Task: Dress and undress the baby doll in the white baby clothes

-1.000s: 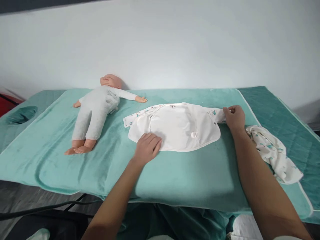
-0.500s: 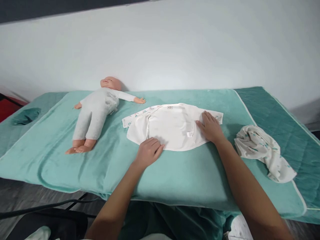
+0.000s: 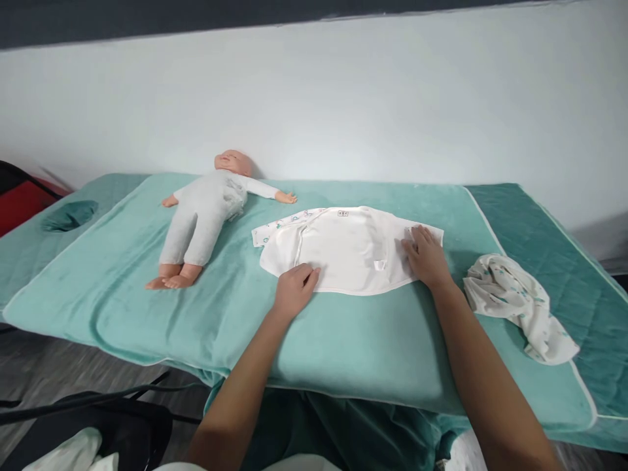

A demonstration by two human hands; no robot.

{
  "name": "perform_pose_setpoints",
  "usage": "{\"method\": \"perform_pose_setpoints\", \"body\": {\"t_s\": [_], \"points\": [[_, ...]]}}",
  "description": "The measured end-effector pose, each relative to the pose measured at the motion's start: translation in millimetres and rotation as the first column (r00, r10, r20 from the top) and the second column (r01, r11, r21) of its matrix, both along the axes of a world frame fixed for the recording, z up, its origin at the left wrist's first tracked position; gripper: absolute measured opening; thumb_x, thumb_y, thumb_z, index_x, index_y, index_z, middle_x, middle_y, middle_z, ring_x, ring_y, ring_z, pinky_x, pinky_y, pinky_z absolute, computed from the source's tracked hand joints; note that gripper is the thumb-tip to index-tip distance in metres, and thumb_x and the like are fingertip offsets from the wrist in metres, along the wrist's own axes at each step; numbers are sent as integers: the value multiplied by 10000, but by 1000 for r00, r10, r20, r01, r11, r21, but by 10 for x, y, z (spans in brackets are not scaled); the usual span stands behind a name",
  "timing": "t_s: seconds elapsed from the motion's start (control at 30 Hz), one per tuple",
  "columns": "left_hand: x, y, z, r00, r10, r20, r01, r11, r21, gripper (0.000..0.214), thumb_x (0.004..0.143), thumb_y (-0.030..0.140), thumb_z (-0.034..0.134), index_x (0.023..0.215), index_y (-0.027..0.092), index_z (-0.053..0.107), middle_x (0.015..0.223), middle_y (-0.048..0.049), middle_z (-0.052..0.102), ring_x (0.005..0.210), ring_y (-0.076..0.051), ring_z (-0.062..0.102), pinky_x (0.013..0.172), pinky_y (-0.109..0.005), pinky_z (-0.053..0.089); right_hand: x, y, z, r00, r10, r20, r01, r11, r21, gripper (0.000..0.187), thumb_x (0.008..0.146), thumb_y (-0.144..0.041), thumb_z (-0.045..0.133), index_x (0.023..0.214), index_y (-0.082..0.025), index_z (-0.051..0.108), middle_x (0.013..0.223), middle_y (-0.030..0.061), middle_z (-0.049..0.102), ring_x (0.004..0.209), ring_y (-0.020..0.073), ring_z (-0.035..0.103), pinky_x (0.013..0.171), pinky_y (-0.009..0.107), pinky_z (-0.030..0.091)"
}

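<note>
A white baby shirt (image 3: 343, 248) lies spread flat on the teal towel (image 3: 343, 340), its printed sleeves out to both sides. My left hand (image 3: 294, 288) rests on the shirt's near left hem, fingers loosely bent and flat on the cloth. My right hand (image 3: 426, 254) lies flat and open on the shirt's right side, next to the right sleeve. A baby doll (image 3: 203, 219) in a grey suit lies on its back to the left of the shirt, arms out.
A crumpled white printed garment (image 3: 515, 301) sits on the towel at the right. The towel covers a darker teal padded table (image 3: 549, 229) against a white wall. A face hole (image 3: 69, 214) shows at the table's left end. Dark bag and cables lie on the floor below left.
My right hand let go of the right sleeve end and moved left onto the shirt's body, pressing flat. My left hand stayed on the near hem. The camera view shifted slightly left.
</note>
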State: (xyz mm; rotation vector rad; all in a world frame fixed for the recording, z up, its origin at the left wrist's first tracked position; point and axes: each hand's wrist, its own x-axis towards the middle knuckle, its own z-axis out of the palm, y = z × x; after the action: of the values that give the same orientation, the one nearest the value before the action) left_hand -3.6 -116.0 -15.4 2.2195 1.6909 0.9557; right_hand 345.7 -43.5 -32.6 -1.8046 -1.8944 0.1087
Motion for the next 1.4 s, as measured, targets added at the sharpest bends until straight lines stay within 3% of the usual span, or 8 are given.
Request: {"method": "perform_pose_setpoints", "body": {"t_s": [0.13,0.23,0.3,0.4,0.53,0.8,1.13,1.4], "points": [[-25,-10,-17,994,75,77,-79,995,59,411,987,343,456,602,211,400,561,24,453,550,-119,421,582,-288,295,-57,-122,90,994,19,-105,-4,990,141,491,1006,-431,421,1343,-110,576,1487,220,524,1409,305,467,1166,512,375],[-47,6,-30,987,112,113,-119,992,52,419,985,347,460,597,211,380,544,31,425,537,-115,400,578,-286,291,-239,-347,149,993,70,-94,-45,967,251,397,1004,-370,445,1297,-152,599,1443,180,567,1361,292,498,1136,498,401],[-58,21,-37,987,110,115,-115,992,45,419,984,351,462,598,211,377,542,32,420,535,-115,396,577,-288,283,-396,-549,174,993,94,-70,-70,956,286,306,1000,-337,467,1203,-177,631,1298,163,645,1239,292,564,1048,478,459],[-70,30,-43,990,88,112,-94,995,46,409,985,347,457,606,212,384,553,28,433,544,-120,407,582,-290,282,-607,-855,191,986,168,-15,-160,956,244,192,1008,-308,488,1034,-204,646,1025,124,692,986,275,611,866,423,499],[-75,10,-37,996,39,82,-43,998,47,401,985,343,455,609,211,403,567,18,456,573,-131,438,602,-292,295,-775,-1102,205,934,337,116,-352,924,151,174,1007,-301,529,1093,-214,653,1096,103,692,1003,267,604,855,410,470],[-69,1,-32,999,10,47,-9,1000,-15,419,988,354,462,595,208,449,561,7,510,572,-142,467,594,-304,273,-861,-1127,226,912,327,246,-371,916,155,147,995,-276,564,1073,-224,677,1241,68,690,1151,287,554,956,431,415],[-58,-5,-52,1000,-2,-18,2,1000,-4,420,1006,363,442,620,206,494,604,-15,602,610,-154,543,603,-309,263,-902,-1068,272,899,343,272,-388,912,132,225,1009,-278,533,820,-210,635,919,63,699,946,247,563,860,394,404],[-44,2,-29,999,28,-28,-30,998,-62,435,993,368,461,589,207,484,533,-7,558,535,-147,501,572,-308,214,-900,-1052,284,893,352,281,-399,907,131,317,1014,-278,507,710,-219,578,729,46,617,800,222,531,785,368,396]]}}
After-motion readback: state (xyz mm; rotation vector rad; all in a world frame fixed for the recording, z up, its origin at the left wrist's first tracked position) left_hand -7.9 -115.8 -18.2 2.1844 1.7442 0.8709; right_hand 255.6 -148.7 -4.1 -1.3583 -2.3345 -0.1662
